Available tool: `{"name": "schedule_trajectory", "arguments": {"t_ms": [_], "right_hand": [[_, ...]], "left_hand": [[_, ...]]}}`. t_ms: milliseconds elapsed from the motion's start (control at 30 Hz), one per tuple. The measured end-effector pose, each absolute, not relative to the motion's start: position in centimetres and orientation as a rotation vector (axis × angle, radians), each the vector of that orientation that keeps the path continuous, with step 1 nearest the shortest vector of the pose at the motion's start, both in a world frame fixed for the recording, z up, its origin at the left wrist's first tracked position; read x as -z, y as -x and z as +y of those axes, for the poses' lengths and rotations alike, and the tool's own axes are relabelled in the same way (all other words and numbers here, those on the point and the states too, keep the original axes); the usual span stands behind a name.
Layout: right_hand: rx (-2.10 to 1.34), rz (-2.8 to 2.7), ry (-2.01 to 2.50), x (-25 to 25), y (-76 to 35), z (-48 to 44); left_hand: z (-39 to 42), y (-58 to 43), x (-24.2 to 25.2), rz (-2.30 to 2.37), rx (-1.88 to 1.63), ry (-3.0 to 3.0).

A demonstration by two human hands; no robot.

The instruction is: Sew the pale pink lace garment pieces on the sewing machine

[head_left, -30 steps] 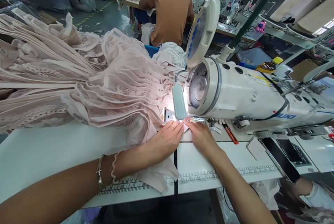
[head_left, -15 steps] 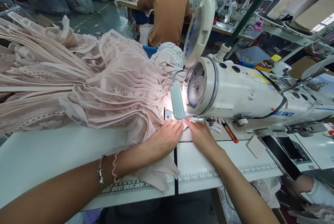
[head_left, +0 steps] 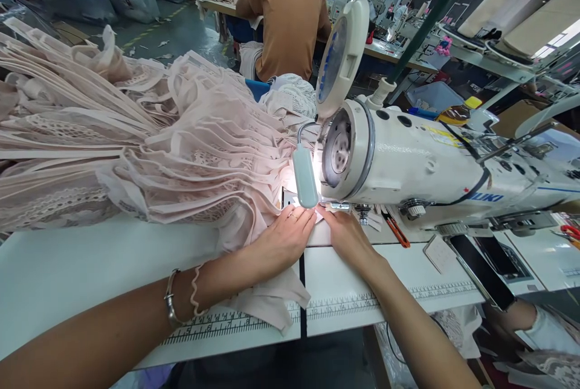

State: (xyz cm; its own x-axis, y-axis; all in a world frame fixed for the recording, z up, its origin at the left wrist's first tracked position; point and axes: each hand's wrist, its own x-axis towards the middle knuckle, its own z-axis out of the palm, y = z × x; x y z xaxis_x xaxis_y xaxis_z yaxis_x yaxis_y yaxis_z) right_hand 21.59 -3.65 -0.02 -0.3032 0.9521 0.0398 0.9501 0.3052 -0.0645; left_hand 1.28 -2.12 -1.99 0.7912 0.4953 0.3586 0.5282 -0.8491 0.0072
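My left hand lies flat, fingers stretched out, pressing pale pink fabric onto the white table just in front of the sewing machine's needle area. My right hand rests beside it, fingers extended and flat on the same piece under the small lamp. The fingertips of both hands nearly meet at the brightly lit spot below the white sewing machine. A bracelet and a pink band sit on my left wrist.
A big heap of pink lace garments covers the table's left and back. Orange-handled snips and a dark phone lie right of the needle. A person in a brown shirt sits ahead, back turned. Printed rulers run along the table's front edge.
Both hands stay pressed on the fabric at the needle; the view has shifted slightly, otherwise nothing has visibly changed.
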Motion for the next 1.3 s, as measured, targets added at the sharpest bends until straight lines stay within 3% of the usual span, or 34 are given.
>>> {"name": "schedule_trajectory", "arguments": {"t_ms": [567,767,1067,1300], "right_hand": [[0.071,-2.394,1.576,0.6,-22.3,-4.9],[0.033,-2.221,1.578,0.5,-22.2,-5.0],[-0.123,-2.174,1.463,-0.1,-21.8,-5.2],[-0.088,-2.167,1.338,0.1,-21.9,-5.1]], "left_hand": [[0.8,0.7,0.5,-0.661,0.496,2.831],[0.5,1.0,-0.1,-0.872,0.406,2.942],[1.4,0.7,0.6,-0.491,0.606,3.061],[0.4,0.1,1.0,-0.518,0.661,2.865]]}}
